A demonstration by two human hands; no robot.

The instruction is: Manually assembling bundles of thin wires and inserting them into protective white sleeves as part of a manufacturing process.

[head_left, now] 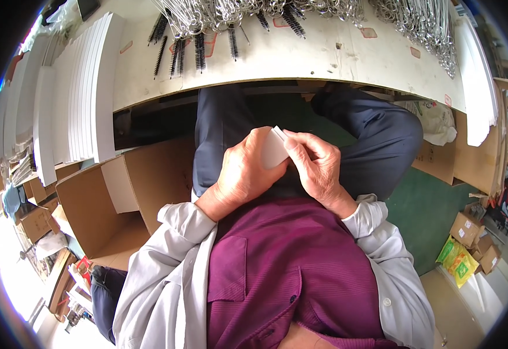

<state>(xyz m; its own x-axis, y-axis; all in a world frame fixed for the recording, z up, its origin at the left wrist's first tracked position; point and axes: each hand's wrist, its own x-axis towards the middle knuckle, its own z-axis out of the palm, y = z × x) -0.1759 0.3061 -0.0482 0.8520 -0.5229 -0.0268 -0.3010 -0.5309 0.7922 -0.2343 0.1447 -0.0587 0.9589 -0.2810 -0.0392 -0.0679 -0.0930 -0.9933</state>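
Above my lap, my left hand [243,166] is closed around a white cardboard piece [273,151], with its flat face and a folded upper edge showing between my hands. It looks like a small box end or a folded card; the rest is hidden by my fingers. My right hand [318,164] pinches the right side of the same piece near its top corner, thumb and fingers together. Both hands are close together, short of the table's near edge.
Black bristle brushes [200,53] and heaps of looped metal wire handles [207,17] lie on the white table [254,67]. Long white boxes [85,87] stand in a row at the left, others [476,81] at the right. An open brown carton [100,200] sits beside my left leg.
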